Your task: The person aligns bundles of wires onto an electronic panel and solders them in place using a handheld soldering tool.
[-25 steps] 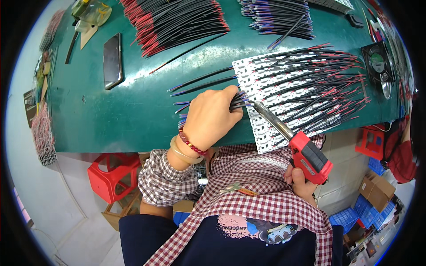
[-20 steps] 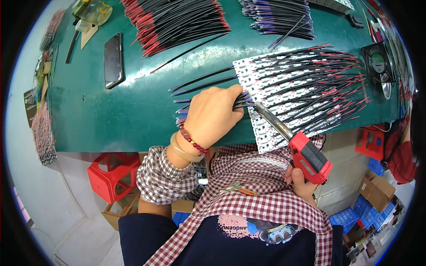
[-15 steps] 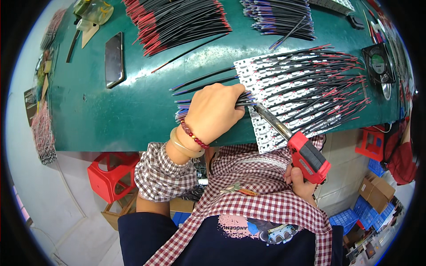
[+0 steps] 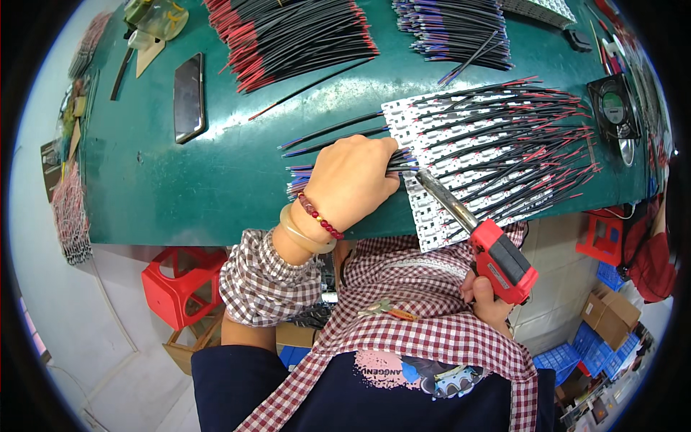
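My left hand (image 4: 351,173) rests at the left edge of a white panel of small circuit boards (image 4: 430,234), fingers closed on several thin black wires (image 4: 299,177) with blue ends. Two more black wires (image 4: 331,132) stretch left from the panel beyond that hand. My right hand (image 4: 489,301), low in front of the apron, grips a red and black soldering gun (image 4: 502,261). The gun's metal barrel points up and left, and its tip is beside my left fingertips at the wire ends. Rows of black wires with red ends (image 4: 533,147) lie across the panel toward the right.
On the green table (image 4: 237,180) lie a large pile of red-ended black wires (image 4: 302,39), a blue-ended pile (image 4: 457,32) and a phone (image 4: 189,99). A small black fan (image 4: 614,106) stands at the right. Red stools (image 4: 183,284) are below the table.
The soldering gun and right hand have shifted slightly right and down. My left hand stays at the panel edge with the wires. The whole view has moved a little.
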`<state>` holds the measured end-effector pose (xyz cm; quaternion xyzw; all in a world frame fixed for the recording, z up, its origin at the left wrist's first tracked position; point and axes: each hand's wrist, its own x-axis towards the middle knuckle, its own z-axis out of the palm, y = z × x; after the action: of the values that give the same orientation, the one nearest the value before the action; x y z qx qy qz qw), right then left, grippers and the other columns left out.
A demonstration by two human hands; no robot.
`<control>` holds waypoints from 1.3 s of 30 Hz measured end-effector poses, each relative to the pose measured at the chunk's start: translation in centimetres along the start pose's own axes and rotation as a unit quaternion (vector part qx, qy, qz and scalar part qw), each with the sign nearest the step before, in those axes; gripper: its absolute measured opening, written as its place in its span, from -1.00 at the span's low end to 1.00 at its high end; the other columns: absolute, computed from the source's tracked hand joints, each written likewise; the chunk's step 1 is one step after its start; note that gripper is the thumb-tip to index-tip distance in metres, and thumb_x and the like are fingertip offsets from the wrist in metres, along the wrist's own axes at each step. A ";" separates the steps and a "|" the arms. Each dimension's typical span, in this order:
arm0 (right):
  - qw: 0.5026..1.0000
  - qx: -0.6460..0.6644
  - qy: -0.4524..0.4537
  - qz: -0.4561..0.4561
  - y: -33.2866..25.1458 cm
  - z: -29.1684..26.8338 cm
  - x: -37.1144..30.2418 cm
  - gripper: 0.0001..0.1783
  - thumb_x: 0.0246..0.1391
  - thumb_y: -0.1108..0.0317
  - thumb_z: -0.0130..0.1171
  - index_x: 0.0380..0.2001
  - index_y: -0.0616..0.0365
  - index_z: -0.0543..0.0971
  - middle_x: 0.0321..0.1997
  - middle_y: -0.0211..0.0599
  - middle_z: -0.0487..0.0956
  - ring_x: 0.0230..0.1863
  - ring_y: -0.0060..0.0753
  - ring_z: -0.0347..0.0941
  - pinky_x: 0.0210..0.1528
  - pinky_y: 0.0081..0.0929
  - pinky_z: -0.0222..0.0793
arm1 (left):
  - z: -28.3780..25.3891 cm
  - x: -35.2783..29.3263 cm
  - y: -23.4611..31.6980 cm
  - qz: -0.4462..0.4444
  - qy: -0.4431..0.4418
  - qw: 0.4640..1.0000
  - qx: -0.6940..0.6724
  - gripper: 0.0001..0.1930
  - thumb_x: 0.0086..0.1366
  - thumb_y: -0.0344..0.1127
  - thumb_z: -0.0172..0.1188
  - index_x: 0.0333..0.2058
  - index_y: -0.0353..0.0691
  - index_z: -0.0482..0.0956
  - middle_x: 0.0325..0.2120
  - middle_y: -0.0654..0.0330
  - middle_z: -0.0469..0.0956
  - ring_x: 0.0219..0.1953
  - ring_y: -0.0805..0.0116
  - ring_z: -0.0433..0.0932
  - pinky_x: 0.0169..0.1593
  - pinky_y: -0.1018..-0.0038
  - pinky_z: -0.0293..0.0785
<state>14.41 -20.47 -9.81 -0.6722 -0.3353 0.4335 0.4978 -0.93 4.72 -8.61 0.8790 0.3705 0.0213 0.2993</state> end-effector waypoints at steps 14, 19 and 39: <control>0.999 -0.030 -0.034 -0.029 0.5 -0.4 -0.1 -0.60 0.19 0.16 0.11 -0.30 0.40 0.43 -0.61 -0.18 0.47 -0.68 -0.52 0.33 -0.62 -0.57 0.27 | 1.1 -0.5 -0.1 -0.004 0.038 0.999 -0.004 -0.83 -0.01 -0.36 0.20 -0.39 -0.27 0.52 -0.58 -0.06 0.54 -0.45 -0.09 0.53 -0.33 0.13 0.44; 0.997 0.078 -0.011 0.022 -0.4 -0.1 -0.6 -0.86 0.16 0.40 0.14 -0.40 0.26 0.51 -0.51 -0.37 0.49 -0.52 -0.58 0.37 -0.46 -0.57 0.28 | 1.1 -0.6 0.2 -0.018 0.041 0.999 0.006 -0.83 -0.01 -0.36 0.20 -0.48 -0.30 0.43 -0.61 -0.06 0.51 -0.45 -0.10 0.52 -0.34 0.10 0.43; 0.998 0.056 0.011 -0.016 0.1 -0.2 -0.6 -0.53 0.19 0.11 0.12 -0.17 0.40 0.38 -0.62 -0.22 0.44 -0.67 -0.54 0.30 -0.60 -0.55 0.25 | 1.3 -0.8 0.4 -0.030 0.039 0.999 0.012 -0.83 -0.01 -0.38 0.19 -0.47 -0.31 0.42 -0.60 -0.08 0.52 -0.45 -0.11 0.52 -0.35 0.09 0.42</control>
<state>14.37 -21.13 -9.77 -0.6427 -0.3160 0.4362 0.5448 -0.95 3.33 -9.29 0.8695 0.4086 0.0418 0.2743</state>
